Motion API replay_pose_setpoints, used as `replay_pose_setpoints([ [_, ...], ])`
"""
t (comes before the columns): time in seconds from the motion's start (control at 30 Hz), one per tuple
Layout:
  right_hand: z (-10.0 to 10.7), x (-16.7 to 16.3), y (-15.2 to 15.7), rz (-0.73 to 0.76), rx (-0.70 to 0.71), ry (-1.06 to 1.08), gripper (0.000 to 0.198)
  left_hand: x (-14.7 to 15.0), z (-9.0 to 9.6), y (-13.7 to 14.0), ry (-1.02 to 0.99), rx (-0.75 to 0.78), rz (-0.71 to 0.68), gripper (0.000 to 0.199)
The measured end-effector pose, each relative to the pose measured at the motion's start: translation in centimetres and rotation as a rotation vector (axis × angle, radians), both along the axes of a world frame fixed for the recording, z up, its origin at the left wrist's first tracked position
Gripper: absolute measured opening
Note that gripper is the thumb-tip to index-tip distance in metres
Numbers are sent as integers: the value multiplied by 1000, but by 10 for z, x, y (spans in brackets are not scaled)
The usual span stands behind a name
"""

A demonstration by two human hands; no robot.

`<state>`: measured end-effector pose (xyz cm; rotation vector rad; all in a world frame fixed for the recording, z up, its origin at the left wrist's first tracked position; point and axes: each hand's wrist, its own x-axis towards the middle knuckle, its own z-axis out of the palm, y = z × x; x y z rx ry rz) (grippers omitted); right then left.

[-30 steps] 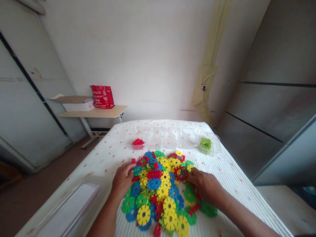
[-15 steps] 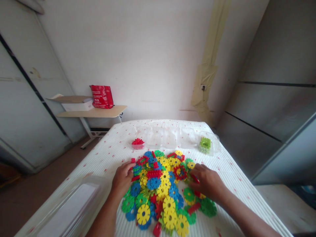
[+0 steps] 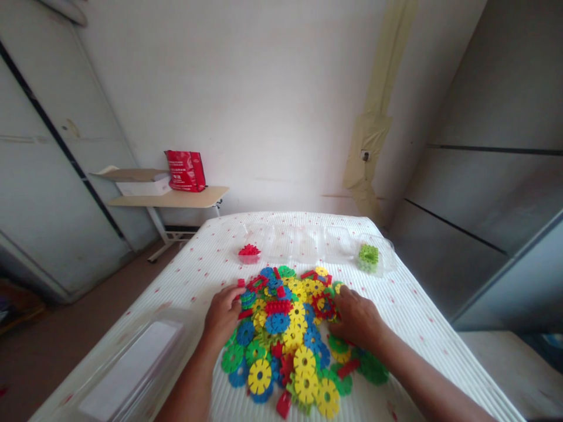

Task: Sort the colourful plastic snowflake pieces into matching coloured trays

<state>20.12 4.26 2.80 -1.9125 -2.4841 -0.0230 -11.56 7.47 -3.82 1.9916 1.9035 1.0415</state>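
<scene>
A spread-out heap of interlocking plastic pieces (image 3: pixel 294 337) lies before me: yellow, blue and green notched discs, plus red bars and squares. At its left edge my left hand (image 3: pixel 223 313) is bent, with thumb and fingers closed around a small red plastic piece (image 3: pixel 241 282) showing at the fingertips. On the opposite edge, my right hand (image 3: pixel 358 316) rests palm down, its fingers curled into the heap beside a red square piece (image 3: pixel 323 306). Those fingertips are partly hidden, and what they grip, if anything, cannot be made out.
A clear divided tray (image 3: pixel 303 258) stands behind the heap, with red pieces (image 3: pixel 249 251) in its left end and light green squares (image 3: pixel 368 254) at its right. A clear plastic container (image 3: pixel 132 369) lies front left. Beyond is a side table (image 3: pixel 193 199) with a red bag (image 3: pixel 185 171).
My right hand has moved left, further over the heap's right side. The left hand stays at its edge with the red piece. The whole view has shifted slightly.
</scene>
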Motion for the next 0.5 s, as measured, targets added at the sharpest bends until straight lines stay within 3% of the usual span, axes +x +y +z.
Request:
replay_pose_setpoints([
  [0.17,13,-2,-7,23,30,105,23,0,1,0,-19,-2,-5,33],
  [0.3,24,0,-9,46,-38,164,24,0,0,0,-29,-1,-2,32],
  [0.4,27,3,-11,58,-17,104,41,0,0,0,-24,-2,-1,32],
  [0.5,28,4,-15,96,50,27,34,0,0,0,-13,-1,-6,33],
])
